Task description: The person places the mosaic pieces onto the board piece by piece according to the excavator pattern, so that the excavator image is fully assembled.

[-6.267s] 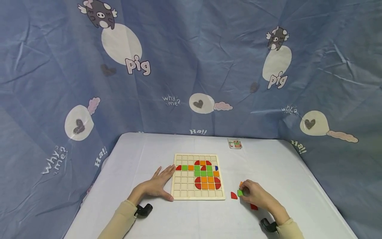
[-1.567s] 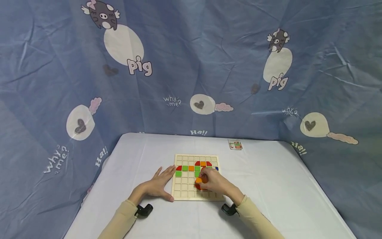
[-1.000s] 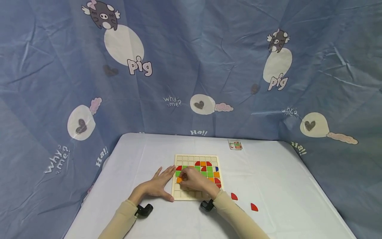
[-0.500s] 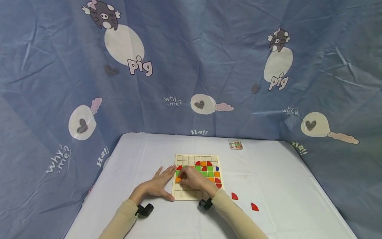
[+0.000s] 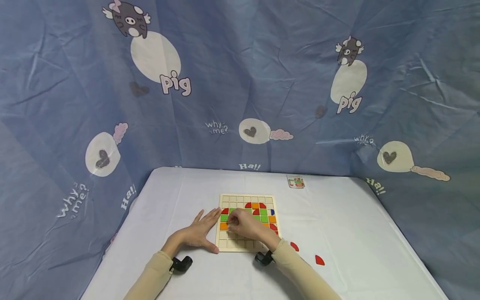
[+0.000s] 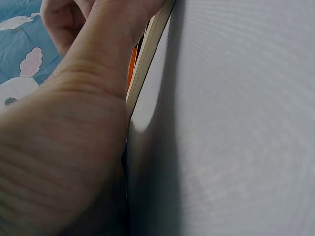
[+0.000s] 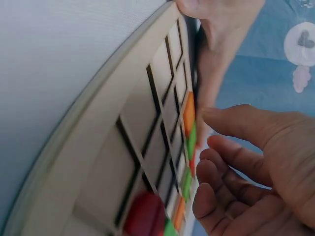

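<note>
A square wooden grid board point(image 5: 245, 199) lies on the table, partly filled with red, green, orange and blue tiles. My left hand point(image 5: 198, 234) is spread flat against its left edge, thumb at the near corner. Over the board's left half hovers my right hand point(image 5: 245, 225), its fingers loosely bent. In the right wrist view there is a gap between its thumb point(image 7: 231, 120) and forefinger, with nothing held. Just left of these fingertips an orange tile point(image 5: 223, 226) sits in the left column, below a green tile point(image 5: 224, 218). The right hand covers several middle tiles.
Two red quarter-round tiles lie on the white cloth right of the board, one nearer point(image 5: 294, 246) and one farther out point(image 5: 319, 260). A small printed pattern card point(image 5: 296, 181) is at the back. A blue patterned curtain point(image 5: 210, 96) surrounds the table.
The right hand has come from the loose pieces at right to the board's left side. A green and an orange tile now fill left-column cells; it has let go of the orange one.
</note>
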Action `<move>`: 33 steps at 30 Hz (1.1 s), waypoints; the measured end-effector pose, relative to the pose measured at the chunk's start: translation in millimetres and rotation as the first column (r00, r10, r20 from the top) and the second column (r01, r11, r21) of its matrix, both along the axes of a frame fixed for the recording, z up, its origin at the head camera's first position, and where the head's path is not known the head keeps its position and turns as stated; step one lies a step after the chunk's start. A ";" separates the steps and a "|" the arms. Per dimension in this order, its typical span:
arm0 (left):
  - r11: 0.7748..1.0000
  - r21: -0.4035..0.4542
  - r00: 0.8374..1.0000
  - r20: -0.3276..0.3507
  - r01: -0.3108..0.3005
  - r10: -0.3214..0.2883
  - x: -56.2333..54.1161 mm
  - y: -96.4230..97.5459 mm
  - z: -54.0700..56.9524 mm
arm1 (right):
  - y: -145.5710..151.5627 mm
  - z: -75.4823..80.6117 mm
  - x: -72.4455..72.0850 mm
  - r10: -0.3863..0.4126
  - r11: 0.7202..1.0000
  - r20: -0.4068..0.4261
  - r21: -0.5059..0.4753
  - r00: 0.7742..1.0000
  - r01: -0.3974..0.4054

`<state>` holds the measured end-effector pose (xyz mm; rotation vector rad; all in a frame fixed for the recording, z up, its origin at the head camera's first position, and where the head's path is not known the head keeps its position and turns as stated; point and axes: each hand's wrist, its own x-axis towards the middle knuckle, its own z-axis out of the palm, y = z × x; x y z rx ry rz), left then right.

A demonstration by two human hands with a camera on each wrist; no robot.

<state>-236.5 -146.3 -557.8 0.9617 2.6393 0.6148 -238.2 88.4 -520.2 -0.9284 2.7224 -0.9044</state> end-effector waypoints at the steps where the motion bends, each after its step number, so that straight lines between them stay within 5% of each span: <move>1: 1.000 0.001 1.000 -0.004 -0.001 0.001 0.1 0.0 0.5 | 4.6 2.8 2.2 -0.010 1.000 0.004 -0.007 1.000 0.010; 12: 1.000 -0.012 1.000 -0.004 -0.023 0.023 0.8 2.1 -2.3 | 93.1 16.3 35.6 -0.168 0.986 0.042 -0.016 0.985 0.169; 19: 0.999 -0.011 0.999 0.012 -0.035 0.035 3.6 0.7 -0.3 | 149.2 9.0 61.6 -0.350 0.937 0.086 0.038 0.933 0.348; 23: 0.999 -0.004 0.999 0.006 -0.033 0.033 3.4 0.0 0.7 | 164.9 2.8 73.1 -0.439 0.898 0.111 0.092 0.892 0.430; 33: 1.000 -0.006 1.000 -0.003 -0.029 0.029 -0.9 1.3 -2.4 | 170.9 -16.6 80.5 -0.526 0.847 0.080 0.142 0.846 0.513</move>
